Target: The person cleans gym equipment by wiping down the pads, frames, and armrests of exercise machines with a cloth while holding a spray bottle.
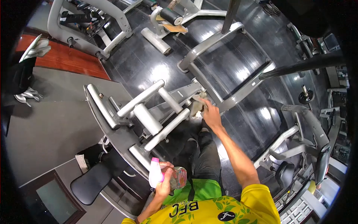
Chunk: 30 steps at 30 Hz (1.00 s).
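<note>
My left hand (pixel 165 183) is wrapped round a spray bottle (pixel 179 177) with a white and pink trigger head (pixel 155 173), close to my body at the bottom middle. My right hand (pixel 211 115) reaches forward, its fingers closed on a pale cloth (pixel 196 106). That cloth lies against the lower end of a silver-grey gym machine frame (pixel 186 92), and the fingertips are partly hidden by it. To the left of the cloth are the machine's thick tubular arms (pixel 148 118).
A black padded seat (pixel 91 183) stands at lower left, beside a grey wall. Another machine's frame (pixel 231 100) rises just beyond my right hand. More machines stand at right, including a curved frame (pixel 311 125). The dark floor (pixel 134 71) is shiny.
</note>
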Each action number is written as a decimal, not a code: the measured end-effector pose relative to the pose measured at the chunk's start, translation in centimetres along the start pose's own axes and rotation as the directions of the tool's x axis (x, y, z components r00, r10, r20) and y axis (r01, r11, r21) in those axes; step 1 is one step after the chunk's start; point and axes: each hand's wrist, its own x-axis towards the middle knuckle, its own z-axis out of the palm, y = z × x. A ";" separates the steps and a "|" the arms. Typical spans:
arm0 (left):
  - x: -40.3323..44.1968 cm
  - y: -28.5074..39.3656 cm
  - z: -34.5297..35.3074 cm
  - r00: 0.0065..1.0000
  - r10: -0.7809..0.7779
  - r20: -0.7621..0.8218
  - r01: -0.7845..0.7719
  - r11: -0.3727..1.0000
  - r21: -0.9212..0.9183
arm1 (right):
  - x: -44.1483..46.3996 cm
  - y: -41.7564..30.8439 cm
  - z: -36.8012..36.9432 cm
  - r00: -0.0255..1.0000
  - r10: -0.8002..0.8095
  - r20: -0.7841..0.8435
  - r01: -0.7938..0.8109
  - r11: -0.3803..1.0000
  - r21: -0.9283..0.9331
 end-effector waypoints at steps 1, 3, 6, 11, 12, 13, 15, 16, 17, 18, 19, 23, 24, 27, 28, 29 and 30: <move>0.2 0.1 0.3 0.999 -0.014 -0.041 0.015 1.000 0.009 | 0.4 -0.7 0.5 0.995 -0.016 -0.103 0.021 0.999 0.042; 0.3 0.1 0.4 0.998 -0.030 -0.050 0.030 1.000 -0.002 | 0.9 -5.0 1.0 0.999 0.009 -0.048 0.001 0.981 0.192; 0.2 -0.7 -0.2 0.998 -0.053 -0.021 0.053 0.999 -0.011 | 3.4 -7.5 6.5 0.940 -0.313 -0.137 0.340 0.898 0.279; 0.0 -0.9 -0.6 0.998 -0.057 0.009 0.057 0.997 -0.043 | 4.7 -8.0 11.9 0.794 -0.598 0.111 0.602 0.747 -0.284; 0.1 -0.7 -0.7 0.999 -0.053 0.009 0.054 0.998 -0.045 | 4.6 -7.7 11.7 0.792 -0.601 0.110 0.604 0.744 -0.285; 0.2 -0.5 -0.6 0.998 -0.064 -0.004 0.063 0.995 -0.082 | 4.4 -6.9 10.6 0.794 -0.578 0.190 0.608 0.757 -0.238; 0.3 -0.1 -0.6 0.997 -0.077 -0.019 0.074 0.989 -0.128 | 3.2 -5.5 7.7 0.777 -0.538 0.326 0.607 0.778 -0.163; 0.5 0.1 -0.5 0.995 -0.092 -0.033 0.087 0.988 -0.127 | 2.3 -5.2 5.9 0.761 -0.524 0.382 0.608 0.783 -0.136; 0.8 0.2 -0.5 0.993 -0.107 -0.048 0.100 0.987 -0.125 | 1.3 -4.3 4.6 0.755 -0.513 0.409 0.600 0.792 -0.115; 1.1 0.3 -0.6 0.993 -0.108 -0.057 0.099 0.986 -0.136 | 0.7 -3.8 3.5 0.747 -0.501 0.437 0.592 0.801 -0.094; 1.5 0.5 -0.8 0.993 -0.108 -0.041 0.103 0.989 -0.109 | 0.9 -5.2 1.8 0.741 -0.501 0.447 0.597 0.796 -0.096; 2.6 1.1 -0.6 0.991 -0.112 -0.072 0.105 0.990 -0.097 | 2.1 -6.2 -1.6 0.852 -0.015 0.523 0.101 0.986 -0.135; 2.7 1.1 -0.6 0.991 -0.112 -0.072 0.104 0.989 -0.104 | 2.6 -4.8 -1.1 0.907 -0.054 0.417 -0.005 0.990 0.140; 2.3 1.1 -0.6 0.985 -0.155 -0.079 0.147 0.984 -0.098 | 1.9 -7.8 0.9 0.963 -0.177 0.201 0.119 0.955 0.272; 2.2 1.0 -0.5 0.984 -0.159 -0.083 0.148 0.982 -0.120 | 1.5 -9.7 2.2 0.973 -0.190 0.128 0.149 0.949 0.279; 2.1 1.0 -0.5 0.983 -0.161 -0.086 0.148 0.979 -0.141 | 1.2 -10.9 4.1 0.959 -0.174 0.225 0.122 0.966 0.229; 2.1 0.9 -0.4 0.983 -0.160 -0.090 0.147 0.979 -0.141 | 0.9 -12.2 6.2 0.936 -0.154 0.317 0.101 0.979 0.176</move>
